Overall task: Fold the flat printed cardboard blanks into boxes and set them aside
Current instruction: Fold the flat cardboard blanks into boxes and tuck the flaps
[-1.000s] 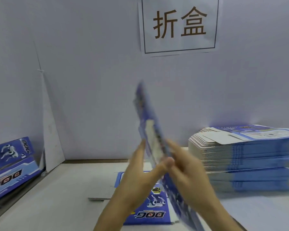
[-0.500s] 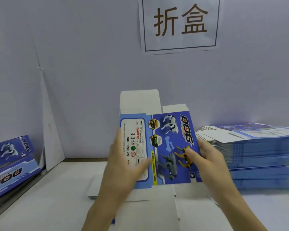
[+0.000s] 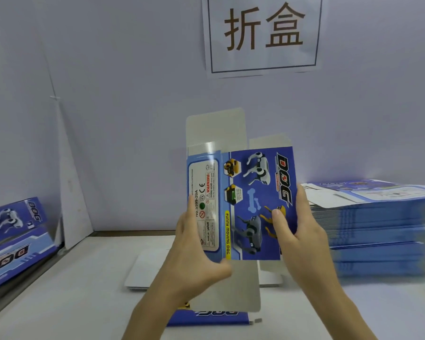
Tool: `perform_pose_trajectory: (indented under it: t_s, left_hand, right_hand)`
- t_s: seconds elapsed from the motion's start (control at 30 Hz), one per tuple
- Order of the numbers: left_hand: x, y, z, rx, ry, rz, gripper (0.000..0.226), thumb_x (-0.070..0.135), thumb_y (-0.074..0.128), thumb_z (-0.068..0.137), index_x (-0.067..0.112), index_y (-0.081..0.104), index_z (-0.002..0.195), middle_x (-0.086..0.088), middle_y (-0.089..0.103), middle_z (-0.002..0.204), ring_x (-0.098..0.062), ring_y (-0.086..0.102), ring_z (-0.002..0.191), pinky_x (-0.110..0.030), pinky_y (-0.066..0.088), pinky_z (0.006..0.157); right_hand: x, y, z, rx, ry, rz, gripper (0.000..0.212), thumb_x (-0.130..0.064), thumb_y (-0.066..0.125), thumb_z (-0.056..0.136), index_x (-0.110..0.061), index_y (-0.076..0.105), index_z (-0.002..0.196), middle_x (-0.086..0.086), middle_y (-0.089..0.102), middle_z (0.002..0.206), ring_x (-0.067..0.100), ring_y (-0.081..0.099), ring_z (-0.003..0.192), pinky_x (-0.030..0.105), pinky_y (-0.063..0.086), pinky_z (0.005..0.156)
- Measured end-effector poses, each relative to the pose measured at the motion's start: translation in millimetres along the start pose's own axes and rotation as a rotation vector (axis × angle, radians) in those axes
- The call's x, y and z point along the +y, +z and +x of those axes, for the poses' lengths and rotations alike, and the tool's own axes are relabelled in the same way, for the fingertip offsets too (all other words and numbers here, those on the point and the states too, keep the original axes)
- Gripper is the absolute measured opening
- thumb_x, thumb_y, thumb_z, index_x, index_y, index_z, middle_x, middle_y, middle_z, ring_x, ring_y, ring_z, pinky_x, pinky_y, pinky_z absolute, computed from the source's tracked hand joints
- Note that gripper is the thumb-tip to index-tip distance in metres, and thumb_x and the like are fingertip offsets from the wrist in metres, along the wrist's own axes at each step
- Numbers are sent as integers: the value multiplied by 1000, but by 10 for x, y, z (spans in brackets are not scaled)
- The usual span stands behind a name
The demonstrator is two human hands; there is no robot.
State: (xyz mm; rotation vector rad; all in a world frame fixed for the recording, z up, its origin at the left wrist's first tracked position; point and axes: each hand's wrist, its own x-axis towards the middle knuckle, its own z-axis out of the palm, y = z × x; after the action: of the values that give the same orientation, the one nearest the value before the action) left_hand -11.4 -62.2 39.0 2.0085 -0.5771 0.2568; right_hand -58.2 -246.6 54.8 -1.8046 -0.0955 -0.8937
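I hold a blue printed cardboard blank (image 3: 250, 192) upright in front of me, its dog picture and "DOG" lettering facing me, white flaps sticking out above and below. My left hand (image 3: 194, 253) grips its left edge, fingers behind and thumb at the lower front. My right hand (image 3: 297, 231) grips the right edge, thumb pressed on the printed face. A tall stack of flat blanks (image 3: 378, 224) lies on the table to the right. Another flat blank (image 3: 211, 317) lies on the table under my wrists.
Folded blue boxes (image 3: 12, 236) are piled at the left edge. A white sheet (image 3: 142, 271) lies flat on the white table (image 3: 71, 303). A white wall with a printed sign (image 3: 263, 33) closes off the back, and a white partition (image 3: 69, 182) leans at the left.
The blank turned from edge-on to face me a second ago. Since half a second ago my left hand has slid to the left edge, and the blank is pulled slightly wider.
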Motion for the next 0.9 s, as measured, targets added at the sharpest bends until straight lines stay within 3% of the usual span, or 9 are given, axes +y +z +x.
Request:
perform_pose_trajectory:
  t_s: [0.1,0.17,0.27,0.37,0.5,0.63,0.73,0.8,0.9]
  left_hand:
    - [120,-70,-27,-98,-21,-150,123,17,76,59,60,-9,137,21,26,142,-2,39,129,-21,54,87]
    - [185,-107,-59,-168,-19,-259,114,14,68,59,63,-2,135,23,33,139,-2,49,122,-22,57,76]
    - [269,-109,-101,-279,-20,-484,94,16,70,58,49,27,136,23,62,112,-3,65,103,-20,55,68]
    - [329,-102,-87,-111,-123,-652,58,40,85,62,22,58,110,3,74,85,-15,72,77,-24,55,59]
    - [225,-217,-34,18,-188,-597,46,35,67,65,3,63,98,-9,71,75,-25,66,65,-42,48,68]
    - [128,-323,-41,-138,-271,-622,42,16,81,65,2,63,101,-11,73,79,-24,71,68,-33,57,56]
    - [103,-274,-11,-79,-246,-485,40,29,86,62,13,69,95,-5,75,83,-21,72,73,-32,57,58]
    - [90,-259,15,32,-227,-461,34,40,73,62,15,71,86,-4,75,79,-21,71,72,-37,58,63]
    - [64,-307,18,14,-206,-569,26,43,71,61,19,74,71,-1,70,65,-17,67,58,-31,55,55]
  right_hand:
    - [-43,-20,4,-10,0,17,50,-26,53,98,-64,30,121,-42,62,87,-16,62,81,5,46,50]
    - [-47,8,-9,-16,-10,42,50,-27,54,97,-65,33,121,-42,63,91,-14,62,86,5,48,57]
    - [-8,104,-46,-86,23,129,51,-36,55,95,-58,35,136,-23,62,117,1,61,108,25,59,78]
    - [1,154,-45,-205,102,240,65,-47,58,83,-46,35,144,-12,52,133,8,56,122,36,60,81]
    - [-2,40,41,-204,216,408,62,-46,67,70,-52,42,126,-28,63,113,-6,64,102,19,58,65]
    - [94,-98,81,-153,369,389,53,-35,80,58,-21,64,107,-5,77,88,12,74,76,20,54,50]
    - [140,-73,66,-125,401,364,40,-30,79,58,-20,66,95,-6,76,79,10,74,72,22,55,48]
    - [130,-40,59,-136,382,349,35,-32,76,63,-22,65,94,-9,76,79,6,73,73,20,54,48]
    - [86,-53,76,-237,388,355,37,-43,69,70,-21,64,100,-3,77,89,16,75,82,30,60,61]
